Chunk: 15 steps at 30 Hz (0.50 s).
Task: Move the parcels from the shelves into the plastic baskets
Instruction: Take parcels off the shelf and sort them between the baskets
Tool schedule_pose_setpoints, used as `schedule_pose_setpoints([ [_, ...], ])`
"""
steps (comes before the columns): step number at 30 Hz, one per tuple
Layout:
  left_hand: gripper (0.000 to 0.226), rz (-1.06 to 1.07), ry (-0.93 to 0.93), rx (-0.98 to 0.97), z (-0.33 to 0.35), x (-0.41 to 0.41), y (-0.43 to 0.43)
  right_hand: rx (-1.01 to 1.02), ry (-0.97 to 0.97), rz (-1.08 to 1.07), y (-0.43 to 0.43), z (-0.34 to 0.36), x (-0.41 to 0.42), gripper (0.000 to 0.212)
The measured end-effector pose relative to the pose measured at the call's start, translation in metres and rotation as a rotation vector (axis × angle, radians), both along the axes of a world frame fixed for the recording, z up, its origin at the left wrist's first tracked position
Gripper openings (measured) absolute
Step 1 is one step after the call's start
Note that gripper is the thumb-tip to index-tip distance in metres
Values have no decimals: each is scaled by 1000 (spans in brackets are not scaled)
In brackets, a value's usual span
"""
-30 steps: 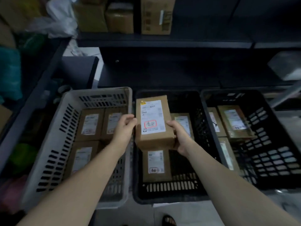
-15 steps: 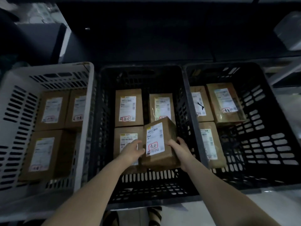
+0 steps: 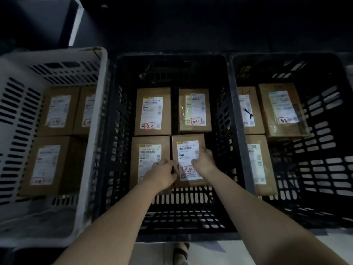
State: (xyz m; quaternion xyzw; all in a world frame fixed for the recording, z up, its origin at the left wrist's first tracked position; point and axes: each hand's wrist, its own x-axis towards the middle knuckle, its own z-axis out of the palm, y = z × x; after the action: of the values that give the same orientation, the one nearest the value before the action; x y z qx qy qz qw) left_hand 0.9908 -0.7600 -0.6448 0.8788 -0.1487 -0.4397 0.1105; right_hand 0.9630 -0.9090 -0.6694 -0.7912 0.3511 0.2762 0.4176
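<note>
parcels (image 3: 152,111) in middle basket (image 3: 168,60), baskets either side

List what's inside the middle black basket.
Four brown parcels, labels up, in two rows of two. The left hand and right hand hold the near-right parcel. The left hand covers part of the near-left parcel; anything beneath the parcels is hidden.

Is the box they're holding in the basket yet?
In. The parcel lies flat, label up, down inside the middle black basket.

Parcels (image 3: 152,111) nearly fill the middle basket's (image 3: 122,131) floor; free room above.
</note>
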Motion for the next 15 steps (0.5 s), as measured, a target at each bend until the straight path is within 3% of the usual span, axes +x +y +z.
schedule_pose_setpoints([
  [6, 39, -170, -349, 69, 75, 9, 36, -399, -130, 586, 27, 67, -3, 55],
  [15, 21, 10, -767, 84, 247, -55, 175, -591, -584, 900, 147, 227, -31, 40],
])
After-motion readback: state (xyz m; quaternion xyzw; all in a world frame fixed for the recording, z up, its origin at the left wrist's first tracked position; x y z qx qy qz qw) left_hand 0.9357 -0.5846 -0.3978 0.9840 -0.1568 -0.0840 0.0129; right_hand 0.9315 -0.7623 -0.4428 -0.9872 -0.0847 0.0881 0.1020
